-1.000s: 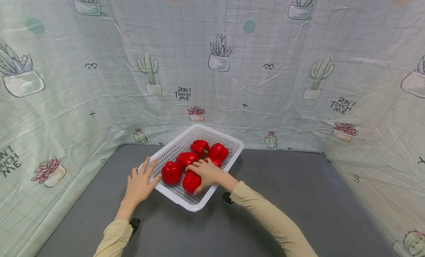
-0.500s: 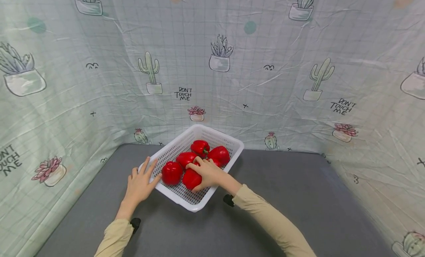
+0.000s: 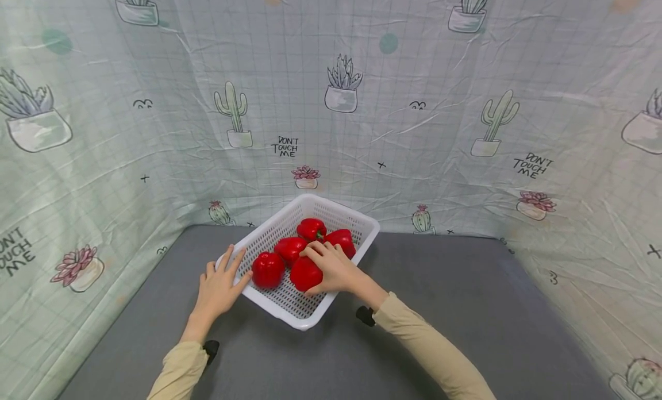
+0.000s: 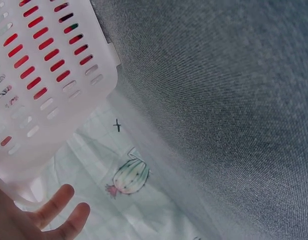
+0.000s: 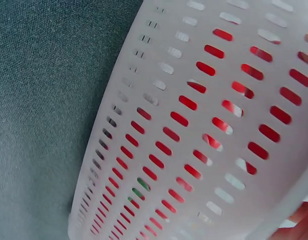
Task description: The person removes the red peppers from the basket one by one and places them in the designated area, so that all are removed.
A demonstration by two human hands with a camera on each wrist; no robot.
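Observation:
A white perforated plastic basket [image 3: 286,314] holds several red bell peppers. Within it, my right hand [image 3: 336,268] grips one red bell pepper [image 3: 305,275], fingers over its top and thumb at its near side. My left hand [image 3: 218,285] rests on the basket's left rim with its fingers spread. Left of the gripped pepper sits another pepper [image 3: 268,269], and others [image 3: 312,230] lie behind it. In the left wrist view, fingers [image 4: 76,220] show beside the basket wall [image 4: 58,115]. Through the slots in the right wrist view, red peppers [image 5: 271,132] are visible; the right hand is mostly hidden there.
The basket stands on a grey tabletop [image 3: 439,308]. Behind and on both sides hangs a pale curtain [image 3: 383,141] printed with cacti, close to the basket's far corner.
My right hand has shifted slightly up and to the right, drawing the gripped pepper with it away from the basket's near end. The left hand and basket have stayed put.

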